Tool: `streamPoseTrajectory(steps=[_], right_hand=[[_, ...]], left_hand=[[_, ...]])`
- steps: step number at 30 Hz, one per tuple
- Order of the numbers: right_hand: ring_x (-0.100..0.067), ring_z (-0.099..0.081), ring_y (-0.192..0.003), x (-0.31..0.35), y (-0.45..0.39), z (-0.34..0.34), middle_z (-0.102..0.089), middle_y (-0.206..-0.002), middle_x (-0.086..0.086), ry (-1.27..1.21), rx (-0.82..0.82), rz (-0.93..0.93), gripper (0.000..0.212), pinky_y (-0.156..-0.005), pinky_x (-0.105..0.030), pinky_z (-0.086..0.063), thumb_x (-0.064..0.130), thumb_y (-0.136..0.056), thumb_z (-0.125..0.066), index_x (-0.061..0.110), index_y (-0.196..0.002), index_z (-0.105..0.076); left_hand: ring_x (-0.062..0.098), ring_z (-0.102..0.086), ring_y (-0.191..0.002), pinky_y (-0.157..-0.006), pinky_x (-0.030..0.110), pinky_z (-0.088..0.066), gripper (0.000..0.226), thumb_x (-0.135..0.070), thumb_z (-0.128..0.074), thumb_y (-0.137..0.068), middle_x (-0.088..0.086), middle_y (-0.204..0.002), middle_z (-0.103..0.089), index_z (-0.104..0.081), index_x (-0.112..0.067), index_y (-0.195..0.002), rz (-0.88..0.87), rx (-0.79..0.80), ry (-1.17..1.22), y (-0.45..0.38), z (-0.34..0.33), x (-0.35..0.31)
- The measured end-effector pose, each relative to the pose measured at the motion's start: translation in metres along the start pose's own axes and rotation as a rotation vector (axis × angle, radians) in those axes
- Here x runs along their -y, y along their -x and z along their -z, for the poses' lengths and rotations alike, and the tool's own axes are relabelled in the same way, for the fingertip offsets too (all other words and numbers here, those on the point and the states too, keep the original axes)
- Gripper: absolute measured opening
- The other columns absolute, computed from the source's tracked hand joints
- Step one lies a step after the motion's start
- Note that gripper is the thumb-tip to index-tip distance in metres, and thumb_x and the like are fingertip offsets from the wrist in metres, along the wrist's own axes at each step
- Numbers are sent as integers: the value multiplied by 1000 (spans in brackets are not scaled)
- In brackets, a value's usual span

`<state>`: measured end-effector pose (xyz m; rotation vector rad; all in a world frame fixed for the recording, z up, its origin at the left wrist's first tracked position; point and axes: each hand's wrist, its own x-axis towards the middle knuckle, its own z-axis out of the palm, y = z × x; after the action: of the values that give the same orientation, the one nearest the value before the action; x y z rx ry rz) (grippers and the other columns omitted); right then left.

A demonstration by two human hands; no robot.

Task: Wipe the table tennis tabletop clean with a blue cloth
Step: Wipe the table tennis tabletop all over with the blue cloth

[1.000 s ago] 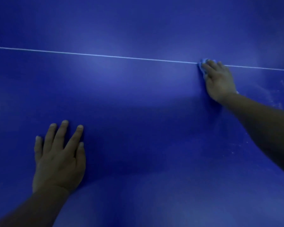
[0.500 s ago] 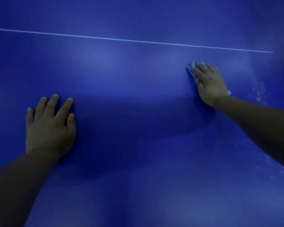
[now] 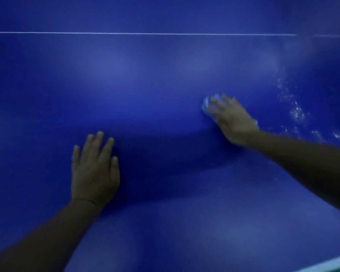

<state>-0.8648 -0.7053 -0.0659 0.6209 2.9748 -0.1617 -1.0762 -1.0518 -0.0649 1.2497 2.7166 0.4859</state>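
Blue table (image 3: 165, 85) mostly looks clean across the middle and left. Right hand (image 3: 236, 120) presses the cloth (image 3: 205, 104) flat on the table, fingers spread over it; whether they curl round it, can't tell. Left hand (image 3: 94, 169) lies flat, fingers straight, holding nothing. White specks (image 3: 296, 110) just right of the cloth are unwiped, so I'd say partway done.

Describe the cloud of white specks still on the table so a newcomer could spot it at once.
Start at the thin white line crossing the far blue tabletop and follow it right. Below its right end, right of the right hand pressing the blue cloth, lies a scatter of white specks, the only speckled patch.
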Motion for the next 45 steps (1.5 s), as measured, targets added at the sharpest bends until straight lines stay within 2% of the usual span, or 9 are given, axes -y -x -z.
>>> streamPoseTrajectory(steps=[3, 12, 15, 21, 27, 31, 36, 42, 45], right_hand=[[-39, -27, -146, -1, -35, 14, -34, -160, -3, -11, -149, -241, 46, -119, -54, -20, 14, -103, -39, 20, -148, -46], [-32, -49, -136, 58, 231, -32, -39, -156, 10, 263, 271, 412, 52, -119, -55, -24, 42, -103, -13, 41, -144, -45], [-41, -44, -136, 28, 207, -29, -32, -159, 5, 245, 206, 550, 50, -110, -60, -35, 38, -95, -43, 33, -144, -41], [-42, -27, -147, 60, 69, -15, -36, -159, -3, -112, -209, -583, 51, -118, -61, -21, 14, -96, -42, 23, -146, -46], [-38, -22, -149, 197, 200, -63, -25, -164, 4, -70, -117, -362, 62, -120, -53, -17, 19, -95, -37, 34, -155, -30], [-48, -37, -138, 155, 284, -57, -42, -154, -9, -42, -73, -787, 54, -105, -60, -38, 10, -93, -42, 22, -145, -49], [-40, -19, -148, 148, 234, -41, -26, -163, -4, -141, -256, -1417, 59, -120, -55, -17, 9, -94, -40, 22, -152, -37], [-38, -18, -148, 289, 204, -72, -26, -161, 1, -92, -134, -541, 66, -121, -52, -10, 17, -88, -36, 28, -153, -31], [-39, -33, -137, 221, 252, -62, -32, -155, 0, -24, -115, -679, 66, -111, -54, -35, 12, -83, -40, 28, -147, -37]], left_hand=[[32, -27, -147, -119, 57, -13, 60, -38, -35, -93, 14, -156, -37, -52, -6, -141, -102, 33, 34, 49, -14, -26], [31, -16, -151, -119, 60, -10, 59, -43, -30, -96, 10, -161, -28, -44, -19, -148, -246, 267, -101, 74, -25, -35], [30, -13, -152, -120, 59, -8, 59, -43, -28, -97, 10, -161, -26, -42, -20, -149, -235, 281, -118, 73, -26, -36], [29, -10, -152, -121, 58, -5, 60, -43, -27, -97, 10, -162, -25, -41, -19, -150, -218, 303, -107, 73, -24, -38], [25, -1, -153, -121, 55, 2, 63, -46, -21, -97, 8, -164, -18, -34, -21, -153, -191, 326, -119, 73, -23, -38], [24, 5, -153, -121, 52, 8, 62, -46, -17, -98, 7, -165, -12, -28, -24, -155, -194, 327, -118, 76, -22, -41], [25, 5, -153, -121, 55, 5, 55, -38, -31, -103, 7, -166, -10, -27, -23, -156, -193, 317, -115, 76, -21, -40], [24, 5, -153, -121, 56, 3, 54, -37, -31, -103, 7, -165, -11, -27, -23, -155, -199, 281, -111, 77, -24, -39], [24, 4, -153, -121, 56, 4, 54, -38, -31, -103, 7, -165, -11, -27, -23, -155, -196, 285, -112, 78, -24, -39]])
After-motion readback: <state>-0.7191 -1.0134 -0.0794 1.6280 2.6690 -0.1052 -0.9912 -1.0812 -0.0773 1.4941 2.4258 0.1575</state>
